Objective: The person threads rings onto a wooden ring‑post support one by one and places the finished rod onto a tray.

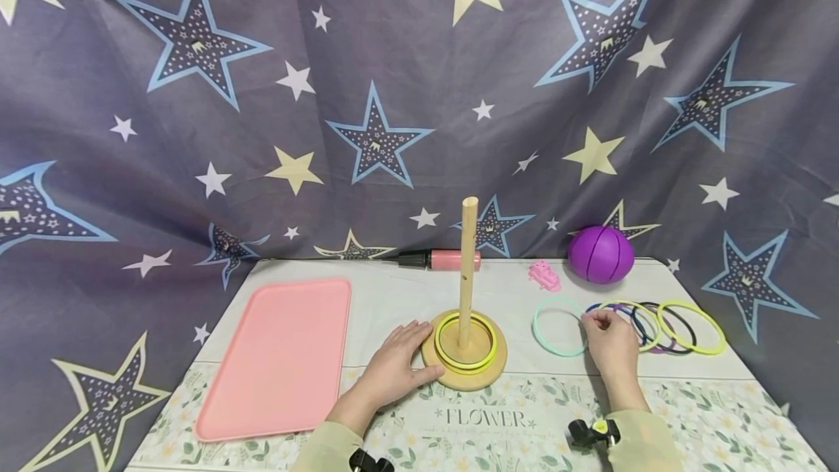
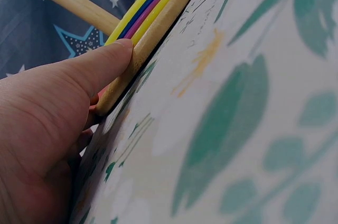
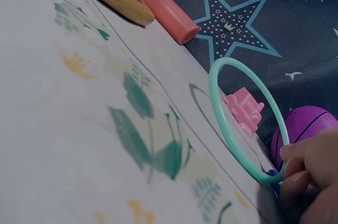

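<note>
My right hand (image 1: 611, 344) pinches a teal ring (image 1: 539, 333) by its right edge; the right wrist view shows this ring tilted up over the table. At the middle stands a wooden post (image 1: 467, 268) on a round wooden base (image 1: 465, 381). Around the post lies a stack of rings (image 1: 473, 366), with yellow, blue and purple edges showing in the left wrist view. My left hand (image 1: 391, 370) rests against the base's left side. Its straight thumb (image 2: 108, 60) touches the rim, while the other fingers are partly hidden behind the base in that view.
Several overlapping rings (image 1: 691, 326) lie to the right of the right hand. Behind are a purple ball (image 1: 601, 255), a small pink toy (image 1: 545, 275) and a pink-and-black cylinder (image 1: 452, 260). A pink tray (image 1: 278, 355) lies at left. A star-patterned curtain (image 1: 406, 42) hangs behind the table.
</note>
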`<state>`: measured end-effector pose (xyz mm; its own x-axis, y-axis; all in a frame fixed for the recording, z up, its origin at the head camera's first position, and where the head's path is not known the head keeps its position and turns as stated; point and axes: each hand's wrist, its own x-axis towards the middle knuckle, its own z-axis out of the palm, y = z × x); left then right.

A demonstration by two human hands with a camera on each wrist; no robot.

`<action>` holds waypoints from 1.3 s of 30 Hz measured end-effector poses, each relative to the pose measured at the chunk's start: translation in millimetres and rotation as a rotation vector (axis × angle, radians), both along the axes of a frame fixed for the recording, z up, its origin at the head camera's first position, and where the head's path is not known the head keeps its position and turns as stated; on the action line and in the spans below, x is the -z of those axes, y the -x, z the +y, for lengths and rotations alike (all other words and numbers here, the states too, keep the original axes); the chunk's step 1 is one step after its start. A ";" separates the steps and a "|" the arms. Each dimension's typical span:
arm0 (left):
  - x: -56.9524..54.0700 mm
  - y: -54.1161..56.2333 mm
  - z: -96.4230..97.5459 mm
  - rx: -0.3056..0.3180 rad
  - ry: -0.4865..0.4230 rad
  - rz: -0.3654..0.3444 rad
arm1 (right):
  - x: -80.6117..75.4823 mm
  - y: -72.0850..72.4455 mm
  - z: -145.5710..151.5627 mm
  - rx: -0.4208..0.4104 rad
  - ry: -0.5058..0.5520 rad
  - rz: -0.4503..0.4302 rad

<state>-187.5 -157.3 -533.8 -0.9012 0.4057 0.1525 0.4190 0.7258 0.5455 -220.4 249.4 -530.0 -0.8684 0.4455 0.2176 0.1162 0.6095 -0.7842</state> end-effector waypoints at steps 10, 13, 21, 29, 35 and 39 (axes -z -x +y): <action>0.3 -0.8 0.2 -0.001 -0.005 -0.008 | -6.1 -1.7 -5.2 0.007 0.029 0.018; 0.3 -0.8 0.8 -0.003 -0.005 -0.008 | -9.9 -1.5 -6.6 0.011 0.056 0.013; -0.5 -0.4 1.1 -0.005 0.000 -0.004 | -26.4 0.2 -15.0 -0.020 0.202 0.053; -0.2 -0.3 0.9 -0.007 0.002 0.003 | -43.8 -2.8 -24.9 -0.064 0.314 0.077; -0.8 -0.9 0.5 -0.008 -0.001 0.003 | -61.4 -8.2 -31.4 -0.083 0.359 0.055; -1.0 -1.3 0.1 -0.006 -0.004 0.007 | -73.4 -12.9 -34.9 -0.113 0.434 0.060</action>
<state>-186.2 -157.2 -532.8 -0.9025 0.3998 0.1600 0.4184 0.7261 0.5456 -207.5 214.5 -456.7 -0.9084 0.4097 0.0829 0.0144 0.2288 -0.9734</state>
